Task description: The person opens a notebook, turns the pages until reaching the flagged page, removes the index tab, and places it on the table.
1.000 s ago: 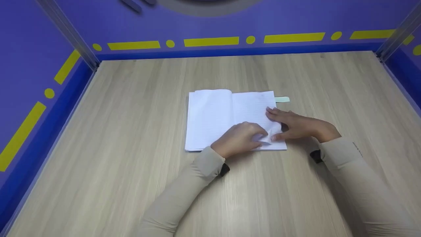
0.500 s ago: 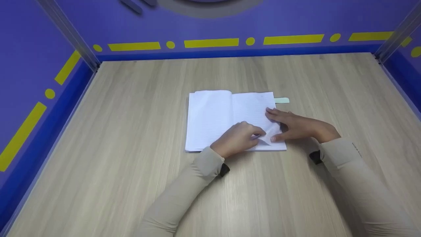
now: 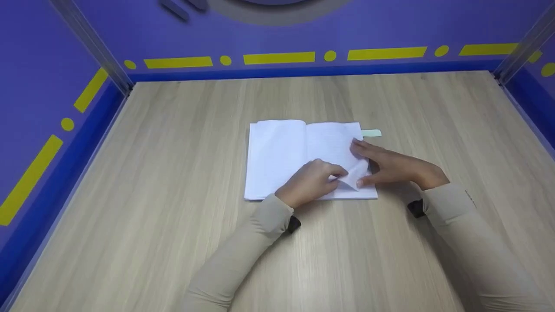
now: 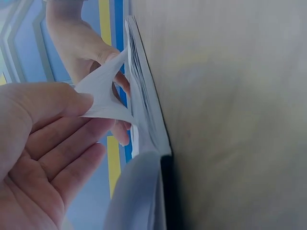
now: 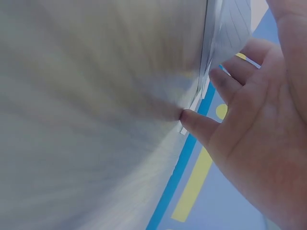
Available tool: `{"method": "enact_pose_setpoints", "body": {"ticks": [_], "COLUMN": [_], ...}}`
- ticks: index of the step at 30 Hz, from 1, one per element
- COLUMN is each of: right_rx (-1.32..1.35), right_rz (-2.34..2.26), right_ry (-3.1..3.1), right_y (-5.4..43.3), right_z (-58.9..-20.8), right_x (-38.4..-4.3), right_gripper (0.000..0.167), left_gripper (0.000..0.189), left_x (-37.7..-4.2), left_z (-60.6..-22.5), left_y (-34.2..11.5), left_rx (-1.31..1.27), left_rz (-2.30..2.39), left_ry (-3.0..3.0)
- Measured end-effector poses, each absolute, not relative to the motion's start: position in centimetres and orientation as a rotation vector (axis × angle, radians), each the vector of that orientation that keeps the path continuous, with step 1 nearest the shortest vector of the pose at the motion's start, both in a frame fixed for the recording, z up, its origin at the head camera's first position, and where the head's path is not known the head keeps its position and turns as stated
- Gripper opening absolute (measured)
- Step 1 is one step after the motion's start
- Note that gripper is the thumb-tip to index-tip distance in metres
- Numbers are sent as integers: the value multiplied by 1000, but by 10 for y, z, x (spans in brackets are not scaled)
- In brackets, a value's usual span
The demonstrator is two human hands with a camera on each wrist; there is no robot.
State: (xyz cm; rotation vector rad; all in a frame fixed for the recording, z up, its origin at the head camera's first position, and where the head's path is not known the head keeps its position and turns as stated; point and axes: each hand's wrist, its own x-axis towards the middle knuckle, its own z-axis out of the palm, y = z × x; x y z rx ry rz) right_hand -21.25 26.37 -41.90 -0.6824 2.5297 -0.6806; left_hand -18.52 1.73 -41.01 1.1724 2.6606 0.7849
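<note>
An open notebook (image 3: 275, 160) with lined white pages lies on the table, a pale green tab (image 3: 371, 133) jutting from its right side. My left hand (image 3: 310, 184) pinches the lower part of a right-hand page between thumb and fingers. In the left wrist view that page (image 4: 103, 93) is pulled up into a peak above the stack. My right hand (image 3: 390, 167) rests at the notebook's right edge with fingers and thumb spread, the lifted paper between them. The right wrist view shows its little finger (image 5: 199, 125) extended down to the tabletop beside the notebook.
The notebook sits near the middle of a wood-grain table (image 3: 173, 173). Blue-purple panels (image 3: 277, 39) with yellow dashes and dots stand along the back and both sides. A dark strap piece (image 3: 294, 224) shows under the left cuff.
My left hand has drawn slightly left with the pinched page, whose corner now stands higher and folds over more. The right hand has stayed nearly in place at the edge.
</note>
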Motion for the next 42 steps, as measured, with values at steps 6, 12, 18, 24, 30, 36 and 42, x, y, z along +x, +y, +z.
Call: {"method": "enact_pose_setpoints", "body": {"ticks": [6,12,18,24,30,36,42], "right_rx": [-610,-589,-509,-474,-544,-557,-602], "right_rz": [-685,-765,-824,-806,-795,-779,-736], "right_ry": [2554,2560,2594,2592,2571,2577,2567], "right_y": [265,268,267,269,270,268,267], "right_z": [-418,-418,-416,-415,-416,-418,-418], "right_x": [-213,-213,-214,-212,-212,-211,-210], "right_gripper": [117,122,125,124,123,121,120], "left_gripper": [27,28,30,32,29,35,35], "left_x": [-185,-185,-186,-189,-194,-201,-206], "left_z": [-410,-410,-411,-409,-401,-390,-383], "left_y": [13,9,5,-2,-13,-28,-45], "left_rx": [1153,1136,1098,959,834,722,640], "left_rz": [855,948,1136,1403,1642,1758,1857], "left_ry": [2683,2712,2704,2643,2607,2642,2625]}}
